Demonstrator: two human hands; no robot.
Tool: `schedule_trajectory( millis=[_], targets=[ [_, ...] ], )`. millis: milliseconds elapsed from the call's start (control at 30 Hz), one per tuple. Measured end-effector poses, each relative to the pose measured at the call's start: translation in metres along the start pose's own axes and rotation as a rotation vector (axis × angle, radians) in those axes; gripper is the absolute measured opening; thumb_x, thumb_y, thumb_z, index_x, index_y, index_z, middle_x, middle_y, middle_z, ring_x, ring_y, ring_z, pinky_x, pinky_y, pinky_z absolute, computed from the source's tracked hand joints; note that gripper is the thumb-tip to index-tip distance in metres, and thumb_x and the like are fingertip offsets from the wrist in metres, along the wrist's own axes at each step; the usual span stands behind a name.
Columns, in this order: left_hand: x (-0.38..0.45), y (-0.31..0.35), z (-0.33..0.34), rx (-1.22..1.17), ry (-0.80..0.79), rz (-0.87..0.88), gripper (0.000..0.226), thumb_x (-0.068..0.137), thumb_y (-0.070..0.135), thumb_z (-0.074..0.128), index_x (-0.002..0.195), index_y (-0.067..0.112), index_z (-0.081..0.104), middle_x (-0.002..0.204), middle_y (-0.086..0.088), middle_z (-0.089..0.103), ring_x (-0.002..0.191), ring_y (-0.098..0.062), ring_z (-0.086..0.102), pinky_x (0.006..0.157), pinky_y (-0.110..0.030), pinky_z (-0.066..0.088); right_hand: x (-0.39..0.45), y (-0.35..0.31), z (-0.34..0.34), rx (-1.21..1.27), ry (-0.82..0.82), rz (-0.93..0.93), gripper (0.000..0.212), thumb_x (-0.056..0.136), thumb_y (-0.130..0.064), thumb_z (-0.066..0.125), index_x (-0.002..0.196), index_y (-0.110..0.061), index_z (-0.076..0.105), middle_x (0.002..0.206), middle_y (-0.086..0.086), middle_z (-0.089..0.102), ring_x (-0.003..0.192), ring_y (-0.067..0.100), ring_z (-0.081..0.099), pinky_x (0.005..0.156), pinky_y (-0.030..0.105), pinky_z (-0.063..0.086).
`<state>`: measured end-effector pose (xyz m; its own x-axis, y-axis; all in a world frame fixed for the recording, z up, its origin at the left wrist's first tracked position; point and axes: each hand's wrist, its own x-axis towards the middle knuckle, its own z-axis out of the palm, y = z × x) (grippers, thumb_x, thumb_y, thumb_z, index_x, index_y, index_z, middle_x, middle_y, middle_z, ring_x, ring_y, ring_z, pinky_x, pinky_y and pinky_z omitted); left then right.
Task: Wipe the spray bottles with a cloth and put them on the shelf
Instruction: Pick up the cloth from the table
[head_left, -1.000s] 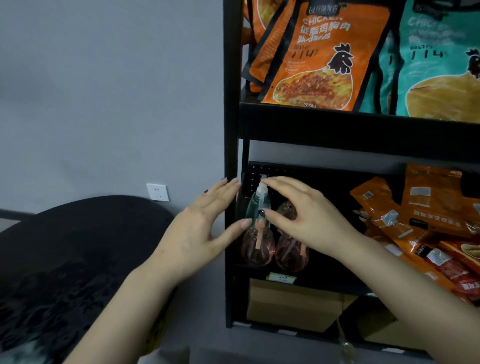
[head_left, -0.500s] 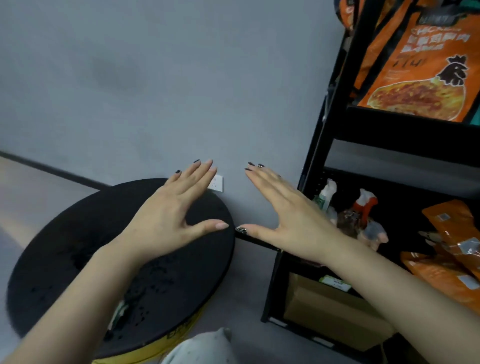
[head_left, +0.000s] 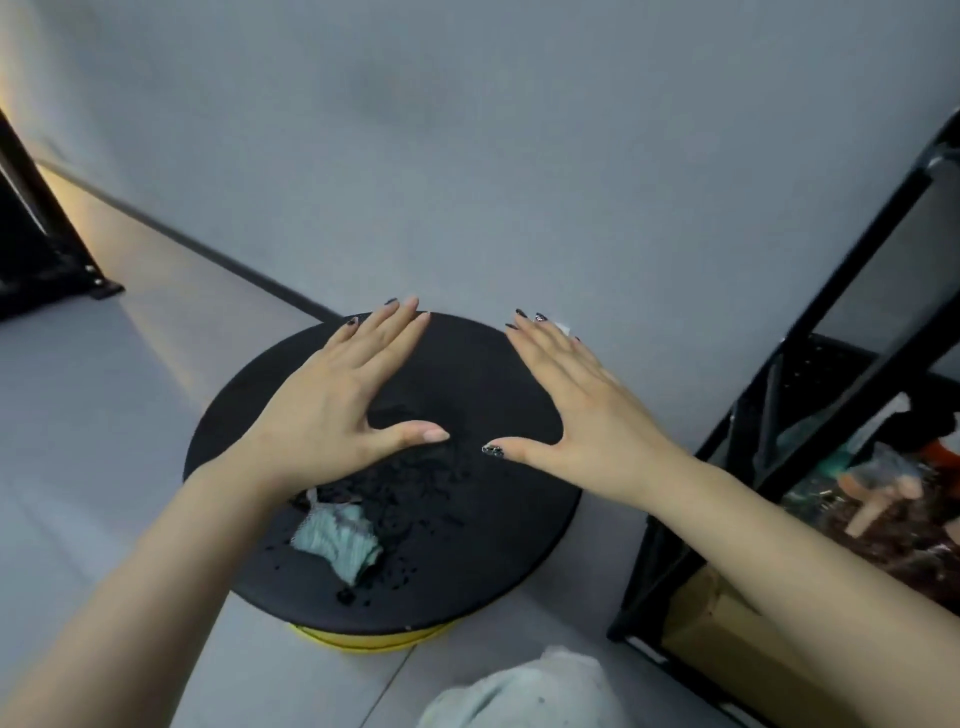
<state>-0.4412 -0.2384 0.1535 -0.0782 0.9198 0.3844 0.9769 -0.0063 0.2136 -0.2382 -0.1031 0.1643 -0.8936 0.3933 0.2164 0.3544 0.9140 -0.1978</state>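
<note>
Both hands hover flat over a round black stool top (head_left: 467, 561). My left hand (head_left: 337, 405) is open, fingers spread, holding nothing. My right hand (head_left: 576, 410) is open too, palm down, with nothing in it. A crumpled pale green cloth (head_left: 340, 540) lies on the stool near my left wrist, among wet spots. On the black shelf (head_left: 769, 431) at the right edge stand blurred spray bottles (head_left: 878, 499) with peach-coloured triggers, apart from both hands.
The stool has a yellow base (head_left: 363, 642) and stands against a grey wall. A cardboard box (head_left: 727, 639) sits under the shelf's lower level. A dark frame (head_left: 31, 244) is at the far left. Pale fabric (head_left: 524, 691) shows at the bottom edge.
Both hands left the spray bottles on the shelf and swung left, open and holding nothing, until they hover over the black stool. The view turned left and the cloth came into sight.
</note>
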Motion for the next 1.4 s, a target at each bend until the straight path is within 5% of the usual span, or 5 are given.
schedule_trajectory(
  millis=[400,767,1300,1400],
  targets=[
    [-0.056,-0.101,0.036,0.017,-0.073,-0.121,0.095,0.076,0.081,0.031,0.148,0.025,0.006,0.157,0.007,0.001,0.145,-0.008,0.0,0.116,-0.03,0.003,0.07,-0.038,0.093,0.0,-0.143,-0.127,0.092,0.082,-0.067,0.044,0.149,-0.026,-0.005,0.149,-0.02,-0.017,0.139,-0.004,-0.019,0.114,0.021,-0.011],
    [-0.096,-0.169,0.106,0.02,-0.253,-0.135,0.09,0.081,0.078,0.028,0.149,0.02,0.016,0.157,0.003,0.011,0.143,-0.008,0.003,0.115,-0.031,0.003,0.096,-0.041,0.194,-0.068,-0.336,-0.309,0.087,0.088,-0.061,0.045,0.15,-0.02,-0.003,0.151,-0.01,-0.018,0.139,0.004,-0.021,0.112,0.025,-0.015],
    [-0.116,-0.205,0.211,-0.114,-0.501,-0.139,0.096,0.067,0.086,0.012,0.142,0.03,-0.007,0.153,0.013,-0.009,0.143,-0.009,-0.008,0.11,-0.022,-0.011,0.096,-0.024,0.293,-0.123,-0.527,-0.41,0.079,0.092,-0.053,0.045,0.15,-0.019,0.006,0.158,-0.001,0.001,0.144,0.012,-0.009,0.11,0.027,-0.016],
    [-0.116,-0.209,0.22,-0.135,-0.532,-0.134,0.09,0.074,0.073,0.033,0.143,0.029,-0.005,0.153,0.014,-0.008,0.141,-0.006,-0.008,0.111,-0.021,-0.009,0.097,-0.021,0.303,-0.123,-0.543,-0.425,0.078,0.091,-0.053,0.046,0.15,-0.019,0.008,0.158,-0.001,0.003,0.145,0.013,-0.007,0.111,0.029,-0.014]
  ],
)
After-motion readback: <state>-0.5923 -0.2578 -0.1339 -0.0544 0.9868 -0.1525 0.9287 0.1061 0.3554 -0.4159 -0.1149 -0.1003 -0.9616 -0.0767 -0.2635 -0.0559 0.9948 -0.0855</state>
